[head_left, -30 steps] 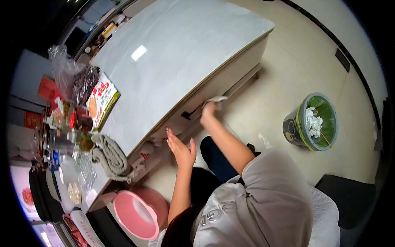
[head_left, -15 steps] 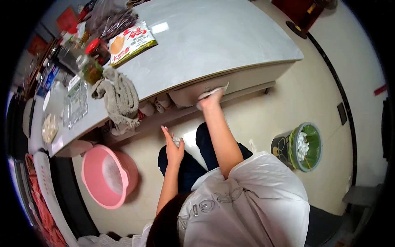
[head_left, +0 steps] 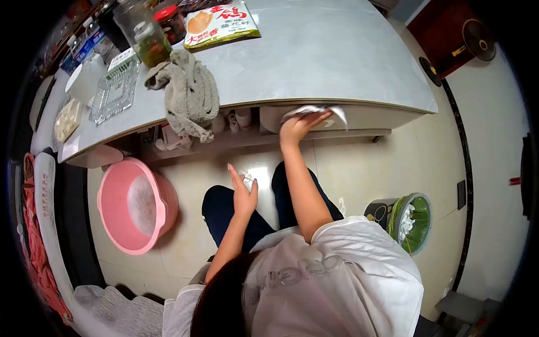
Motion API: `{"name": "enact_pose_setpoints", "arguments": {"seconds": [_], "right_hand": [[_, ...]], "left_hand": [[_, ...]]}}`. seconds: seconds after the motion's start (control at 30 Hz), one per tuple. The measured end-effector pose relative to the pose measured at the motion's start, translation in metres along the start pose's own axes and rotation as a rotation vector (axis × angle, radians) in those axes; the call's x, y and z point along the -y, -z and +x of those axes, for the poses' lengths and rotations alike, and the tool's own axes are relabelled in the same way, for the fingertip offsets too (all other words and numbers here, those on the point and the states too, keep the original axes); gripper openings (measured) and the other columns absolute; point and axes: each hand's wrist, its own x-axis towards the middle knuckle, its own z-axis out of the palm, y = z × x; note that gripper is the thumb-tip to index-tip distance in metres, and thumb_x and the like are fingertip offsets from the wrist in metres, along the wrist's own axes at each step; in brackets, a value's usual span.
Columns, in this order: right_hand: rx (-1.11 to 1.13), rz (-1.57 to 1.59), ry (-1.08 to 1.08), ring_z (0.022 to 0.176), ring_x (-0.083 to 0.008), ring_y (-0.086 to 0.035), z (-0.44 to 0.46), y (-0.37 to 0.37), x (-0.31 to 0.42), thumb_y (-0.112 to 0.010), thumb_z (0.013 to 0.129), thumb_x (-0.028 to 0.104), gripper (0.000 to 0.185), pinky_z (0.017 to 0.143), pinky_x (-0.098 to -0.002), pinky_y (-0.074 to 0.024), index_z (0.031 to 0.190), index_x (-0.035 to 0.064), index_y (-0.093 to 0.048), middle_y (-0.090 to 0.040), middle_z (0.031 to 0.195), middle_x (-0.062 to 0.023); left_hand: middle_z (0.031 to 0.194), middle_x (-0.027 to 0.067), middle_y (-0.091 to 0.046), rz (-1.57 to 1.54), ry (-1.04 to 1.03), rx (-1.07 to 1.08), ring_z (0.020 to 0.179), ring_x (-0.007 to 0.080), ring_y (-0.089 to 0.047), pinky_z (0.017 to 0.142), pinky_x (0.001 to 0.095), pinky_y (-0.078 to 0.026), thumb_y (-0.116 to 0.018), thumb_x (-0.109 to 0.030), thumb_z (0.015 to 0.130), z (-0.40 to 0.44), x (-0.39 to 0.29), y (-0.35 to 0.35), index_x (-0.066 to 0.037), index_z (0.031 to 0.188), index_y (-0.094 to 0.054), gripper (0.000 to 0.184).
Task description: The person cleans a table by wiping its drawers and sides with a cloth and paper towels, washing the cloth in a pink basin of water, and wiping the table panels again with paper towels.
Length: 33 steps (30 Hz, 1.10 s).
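Note:
My right hand (head_left: pixel 297 130) presses a thin white cloth (head_left: pixel 339 115) against the upper front of the drawer (head_left: pixel 365 117), just below the tabletop's edge. Much of the cloth lies hidden under the fingers, and its loose end curls out to the right. My left hand (head_left: pixel 243 197) hovers over my knees, fingers extended and thumb apart. Something crumpled and white (head_left: pixel 246 177) shows between thumb and fingers; I cannot tell whether it is held or lies beyond the hand.
On the grey table (head_left: pixel 331 50) are a draped towel (head_left: pixel 190 92), a snack packet (head_left: pixel 222 25), a clear plastic tray (head_left: pixel 115 92), jars and bottles. A pink basin (head_left: pixel 160 213) with sudsy water stands on the floor at left, a lined trash bin (head_left: pixel 415 224) at right.
The camera view has shifted. My right hand with the cloth has turned flatter along the drawer front, its fingers now pointing right. My left hand stays over my knees with fingers extended.

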Motion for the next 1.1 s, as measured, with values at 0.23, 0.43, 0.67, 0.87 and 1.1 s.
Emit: {"name": "enact_pose_setpoints", "arguments": {"seconds": [0.23,0.43,0.67,0.87,1.1], "right_hand": [[0.612,-0.360,-0.105,0.115,-0.0460,-0.030,-0.097,-0.012,-0.050,-0.055,0.075,0.023,0.064,0.098,-0.0474,-0.0230,0.124,-0.0082,-0.029,-0.032,0.123,-0.0329],[-0.064,0.539,-0.726,0.086,-0.0239,-0.048,-0.112,-0.057,-0.084,-0.042,0.085,0.012,0.029,0.077,-0.0320,-0.0382,0.109,-0.0032,-0.042,-0.049,0.104,-0.0125],[-0.126,0.696,-0.704,0.090,-0.0172,-0.041,-0.142,-0.091,-0.048,-0.034,0.091,0.023,0.031,0.083,-0.0258,-0.0333,0.113,0.0026,-0.040,-0.042,0.106,-0.0049],[-0.023,0.642,-0.717,0.122,-0.0241,-0.024,-0.197,-0.112,0.014,-0.033,0.084,0.006,0.049,0.101,-0.0323,-0.0171,0.131,0.0020,-0.021,-0.024,0.134,-0.0143],[0.876,-0.070,0.098,0.121,-0.0362,-0.029,-0.246,-0.075,0.037,-0.042,0.068,-0.007,0.061,0.098,-0.0384,-0.0282,0.127,0.0061,-0.035,-0.030,0.132,-0.0183]], "left_hand": [[0.138,0.0274,-0.003,-0.039,-0.094,-0.081,0.115,0.0372,-0.039,0.093,0.0375,-0.034,-0.054,-0.014,0.080,0.008,0.029,0.005,-0.001,0.134,0.006,0.081],[0.138,0.0264,-0.002,-0.135,0.066,-0.121,0.116,0.0382,-0.038,0.093,0.0387,-0.034,-0.052,-0.013,0.081,-0.015,0.066,0.056,-0.004,0.135,0.006,0.080],[0.136,0.0251,-0.017,-0.086,0.121,-0.126,0.121,0.0360,-0.031,0.098,0.0373,-0.028,-0.049,-0.018,0.083,-0.015,0.077,0.086,-0.003,0.135,-0.008,0.068],[0.129,0.0236,-0.033,0.071,0.052,-0.087,0.120,0.0339,-0.033,0.098,0.0362,-0.028,-0.048,-0.019,0.084,-0.010,0.072,0.082,0.000,0.132,-0.022,0.058],[0.127,0.0247,-0.035,0.129,0.083,-0.165,0.118,0.0362,-0.036,0.097,0.0373,-0.030,-0.049,-0.015,0.082,-0.029,0.081,0.070,0.003,0.130,-0.025,0.057]]}}
